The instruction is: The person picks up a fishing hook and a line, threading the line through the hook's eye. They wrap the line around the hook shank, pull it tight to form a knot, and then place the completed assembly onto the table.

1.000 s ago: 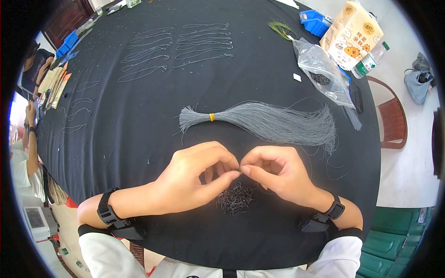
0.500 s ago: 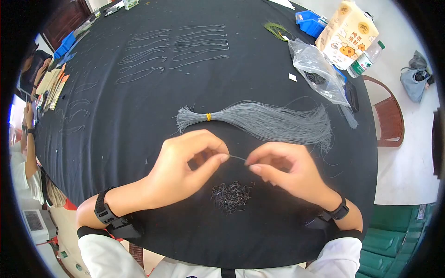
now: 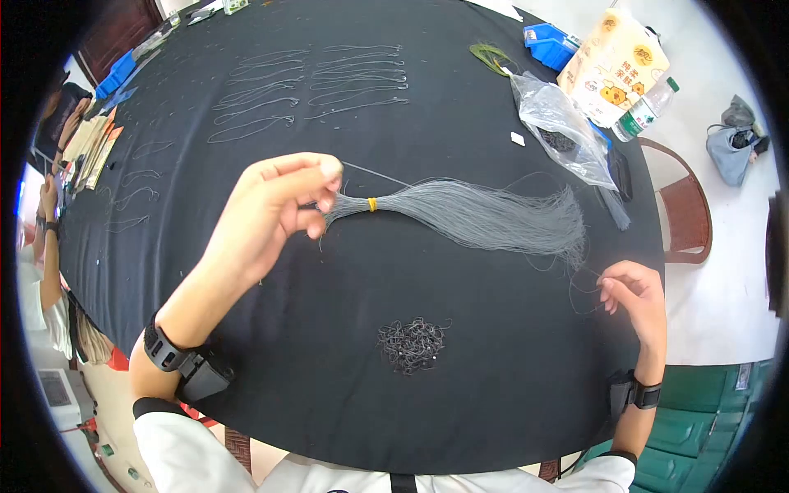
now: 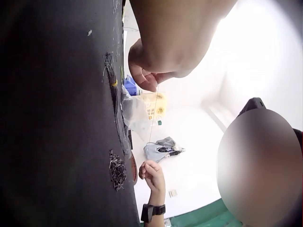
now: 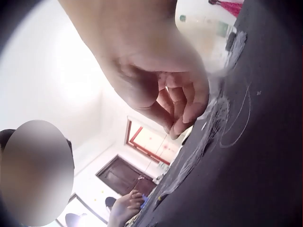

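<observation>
Black cloth (image 3: 493, 386) spreads beneath us; our left hand (image 3: 267, 209) and right hand (image 3: 639, 300) pinch a thin strand (image 3: 374, 173), slanting over the grey bundle (image 3: 493, 215) toward the cloth's right edge, left hand nearer the yellow tie (image 3: 372, 204).

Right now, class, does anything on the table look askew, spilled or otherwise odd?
Mildly: the grey bundle is banded near one end, but its other end splays untidily, and a thin loop strays out towards the right hand. The dark pile looks tangled. I see no spill.
</observation>
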{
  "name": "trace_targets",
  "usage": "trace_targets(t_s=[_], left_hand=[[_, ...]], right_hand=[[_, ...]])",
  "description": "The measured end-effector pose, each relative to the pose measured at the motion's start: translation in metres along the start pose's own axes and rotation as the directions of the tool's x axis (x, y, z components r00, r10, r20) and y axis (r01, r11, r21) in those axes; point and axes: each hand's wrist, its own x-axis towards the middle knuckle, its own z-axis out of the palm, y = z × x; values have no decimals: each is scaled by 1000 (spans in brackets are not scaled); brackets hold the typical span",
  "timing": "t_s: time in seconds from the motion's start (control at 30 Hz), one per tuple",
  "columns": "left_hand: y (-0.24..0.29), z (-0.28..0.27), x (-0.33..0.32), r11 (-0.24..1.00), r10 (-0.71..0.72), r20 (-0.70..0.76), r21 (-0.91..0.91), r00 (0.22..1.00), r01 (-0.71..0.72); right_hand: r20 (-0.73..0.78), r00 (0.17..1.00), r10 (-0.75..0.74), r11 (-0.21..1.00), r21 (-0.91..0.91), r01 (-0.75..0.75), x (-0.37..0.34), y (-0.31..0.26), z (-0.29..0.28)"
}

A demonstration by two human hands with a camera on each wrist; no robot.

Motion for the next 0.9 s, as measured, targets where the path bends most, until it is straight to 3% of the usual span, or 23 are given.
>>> trace_targets(t_s=[0.17, 0.2, 0.27, 0.33, 0.4, 0.47, 0.5, 0.6, 0.9], left_hand=[[6, -9, 3, 990, -57, -11, -129, 998, 55], [8, -7, 0, 989, -68, -20, -130, 998, 64], [12, 1, -7, 989, -89, -13, -121, 996, 86], [13, 14, -17, 989, -110, 22, -100, 994, 111], [14, 23, -25, 976, -186, 116, -94, 976, 197], [16, 33, -35, 968, -209, 169, -103, 963, 228], [16, 36, -38, 967, -217, 183, -94, 959, 237], [19, 42, -44, 965, -231, 216, -74, 949, 252], [13, 41, -47, 980, -195, 240, 2, 951, 201]], right_hand=[[-27, 999, -32, 998, -47, 31, 3, -12, 17], [-22, 999, -41, 992, -123, 39, 2, -25, 29], [52, 967, -251, 902, -349, 253, 0, -49, 57], [224, 771, -595, 645, -439, 626, 5, -64, 83], [370, 639, -674, 499, -410, 764, 8, -88, 107], [358, 529, -770, 422, -337, 842, 14, -99, 131], [318, 477, -820, 381, -319, 868, 18, -103, 141], [192, 442, -876, 392, -251, 885, 30, -107, 160], [252, 409, -877, 359, -223, 906, 35, -104, 157]])
